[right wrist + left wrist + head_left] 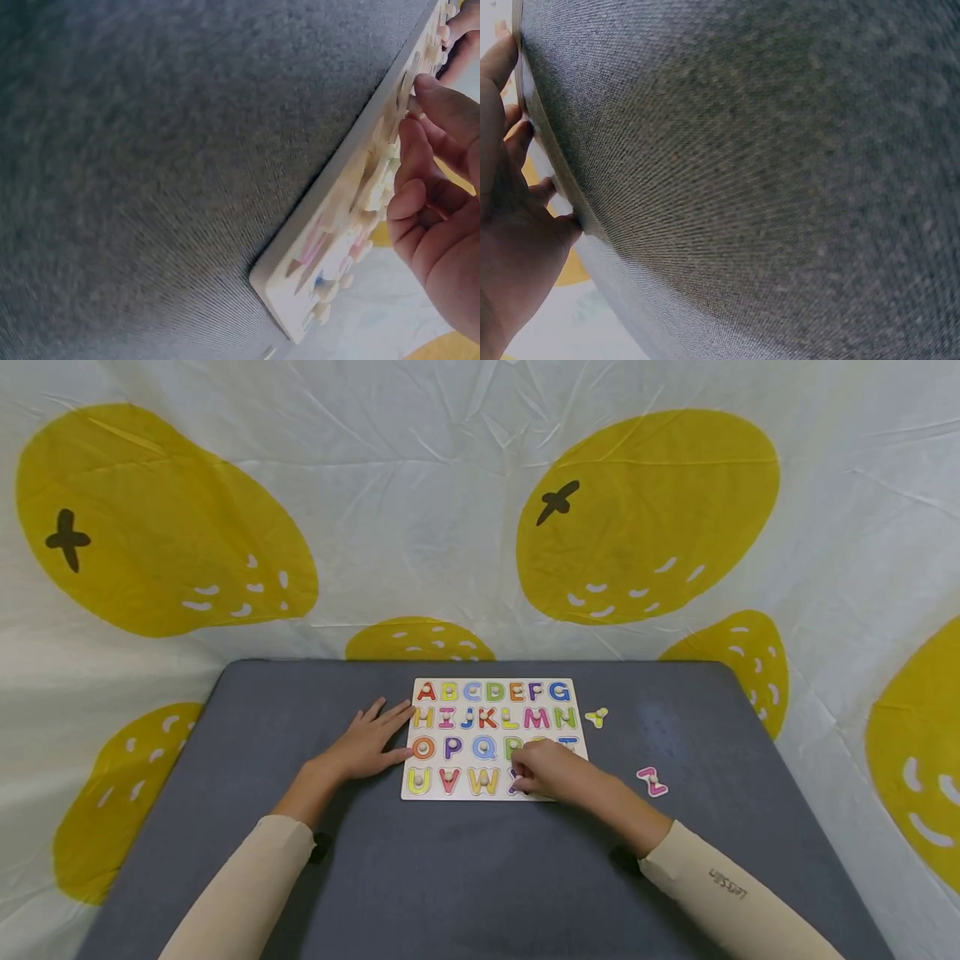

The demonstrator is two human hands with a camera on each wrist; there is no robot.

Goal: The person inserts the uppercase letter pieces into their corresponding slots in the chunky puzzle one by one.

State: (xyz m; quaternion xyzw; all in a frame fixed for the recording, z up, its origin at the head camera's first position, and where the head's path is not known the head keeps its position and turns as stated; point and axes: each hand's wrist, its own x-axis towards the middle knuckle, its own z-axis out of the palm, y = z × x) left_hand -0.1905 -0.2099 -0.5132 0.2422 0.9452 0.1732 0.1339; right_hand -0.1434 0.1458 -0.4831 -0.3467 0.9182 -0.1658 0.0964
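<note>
A wooden alphabet puzzle board lies on the table, with knobbed letter pieces in its rows. My left hand rests along its left edge, fingers spread and touching the rim. Over the lower right of the board, my right hand pinches the purple X piece between thumb and fingertips. The right wrist view shows that piece tilted at the board's surface; whether it is seated cannot be told. Most of the X and some letters near it are hidden under the right hand.
Right of the board, a yellow Y piece lies on the grey table. A pink Z piece is farther right, beside the right forearm. Behind the table hangs a white cloth with yellow fruit shapes.
</note>
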